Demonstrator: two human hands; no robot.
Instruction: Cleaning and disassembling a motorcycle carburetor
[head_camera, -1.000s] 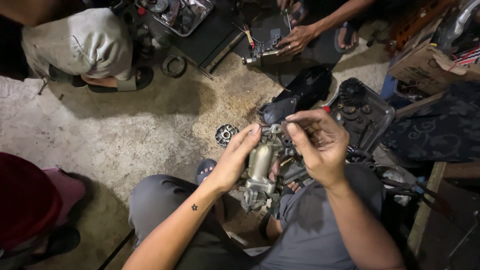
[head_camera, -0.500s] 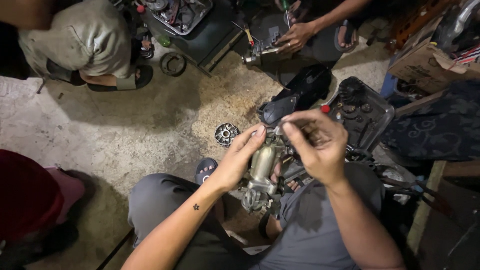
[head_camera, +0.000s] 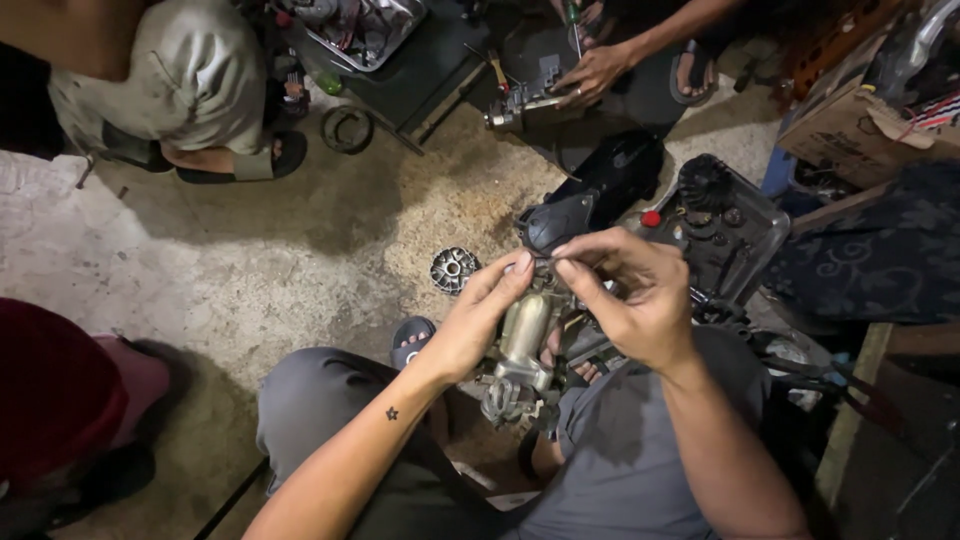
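Below, the concrete floor (head_camera: 250, 260) fills most of the head view, with the person's grey-trousered knees at the bottom edge. Over the lap sits a metal engine part (head_camera: 520, 350), a silvery, carburettor-like casting. Its long axis runs nearly up and down the picture, tilted a little so the top leans right; the lower end, with a clamp-like ring, points toward the person's body, and the upper end points away toward a black cover (head_camera: 600, 195) on the floor.

The left hand (head_camera: 478, 322) grips the casting from the left, fingers wrapped along its side and the fingertips up at its top end. The right hand (head_camera: 630, 290) comes in from the right with fingers curled, thumb and forefinger pinched together just above the casting's top, right beside the left fingertips. What they pinch is too small and dark to make out. The right side and back of the casting are hidden behind the right hand.

Just left of the hands, a small round toothed metal piece (head_camera: 453, 269) lies on the floor. Farther up, another person's hand (head_camera: 592, 77) rests on a second grey part (head_camera: 520, 105).
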